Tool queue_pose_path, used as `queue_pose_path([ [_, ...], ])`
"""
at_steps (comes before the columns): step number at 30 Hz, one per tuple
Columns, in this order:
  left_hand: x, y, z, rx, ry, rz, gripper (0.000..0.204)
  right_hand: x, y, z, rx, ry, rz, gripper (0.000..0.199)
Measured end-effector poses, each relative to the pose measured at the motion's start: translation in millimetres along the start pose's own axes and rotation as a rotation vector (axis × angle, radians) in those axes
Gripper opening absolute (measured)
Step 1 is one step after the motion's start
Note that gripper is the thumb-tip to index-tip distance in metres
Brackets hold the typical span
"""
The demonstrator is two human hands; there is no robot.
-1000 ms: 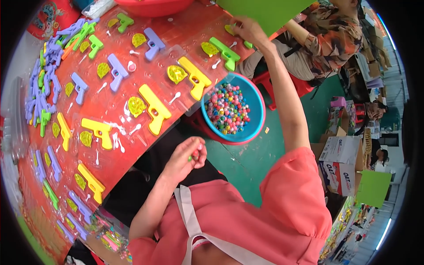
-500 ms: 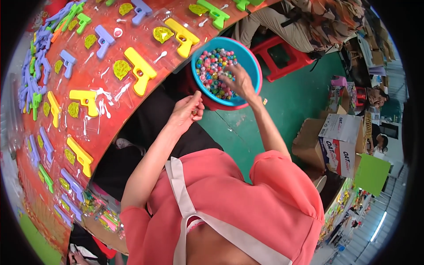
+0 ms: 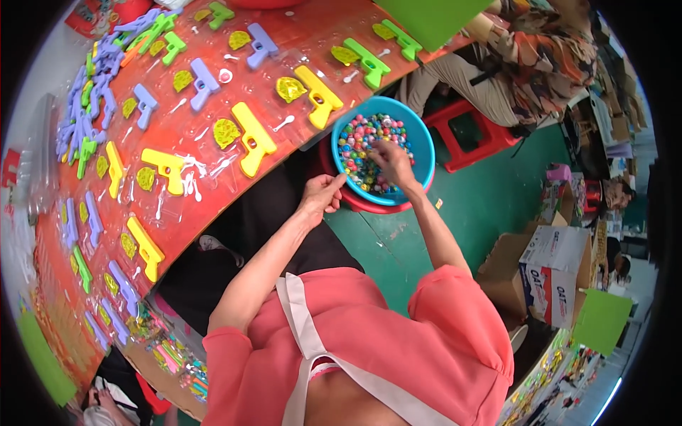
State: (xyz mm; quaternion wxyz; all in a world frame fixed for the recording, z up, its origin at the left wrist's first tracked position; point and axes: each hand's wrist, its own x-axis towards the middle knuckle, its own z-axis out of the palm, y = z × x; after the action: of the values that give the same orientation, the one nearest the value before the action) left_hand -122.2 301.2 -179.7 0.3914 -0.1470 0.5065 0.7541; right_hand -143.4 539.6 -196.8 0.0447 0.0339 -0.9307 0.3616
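Observation:
A blue basin (image 3: 428,135) full of small multicoloured balls (image 3: 362,135) stands beside the table on a red stool (image 3: 387,208). My right hand (image 3: 394,165) is inside it, just at the balls, its fingers curled in; whatever they may hold is hidden. Near the basin's near-left rim is my left hand (image 3: 323,196), closed with thumb and forefinger pinched together. Its contents do not show. On the red table (image 3: 206,149) to the left, yellow toy pistols (image 3: 253,140), purple toy pistols (image 3: 204,84) and green toy pistols (image 3: 369,64) lie in clear plastic trays, beside yellow discs (image 3: 226,133) and small white spoon-like pieces (image 3: 284,123).
Loose toy pistols (image 3: 99,92) are heaped at the table's far left. Another person (image 3: 540,64) sits beyond the basin near a red stool (image 3: 472,135). Cardboard boxes (image 3: 554,277) stand on the green floor (image 3: 369,245) at right.
The view has shifted, so the table and basin appear lower and farther right. My right hand's fingers have curled in from a spread pose. My left hand has come closer to the basin's rim.

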Motion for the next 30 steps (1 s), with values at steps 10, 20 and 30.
queue_pose_path([
  [10,-127,109,14,-0.168,-0.308,0.104,0.023,2,-46,-64,1.34,-0.085,0.45,0.025],
  [20,-89,245,-55,0.564,0.261,0.587,0.029,138,-196,-82,0.406,-0.172,-0.282,0.023],
  [30,-62,269,-65,0.681,0.202,0.524,0.037,209,-212,-47,-0.105,-0.173,-0.467,0.039],
])
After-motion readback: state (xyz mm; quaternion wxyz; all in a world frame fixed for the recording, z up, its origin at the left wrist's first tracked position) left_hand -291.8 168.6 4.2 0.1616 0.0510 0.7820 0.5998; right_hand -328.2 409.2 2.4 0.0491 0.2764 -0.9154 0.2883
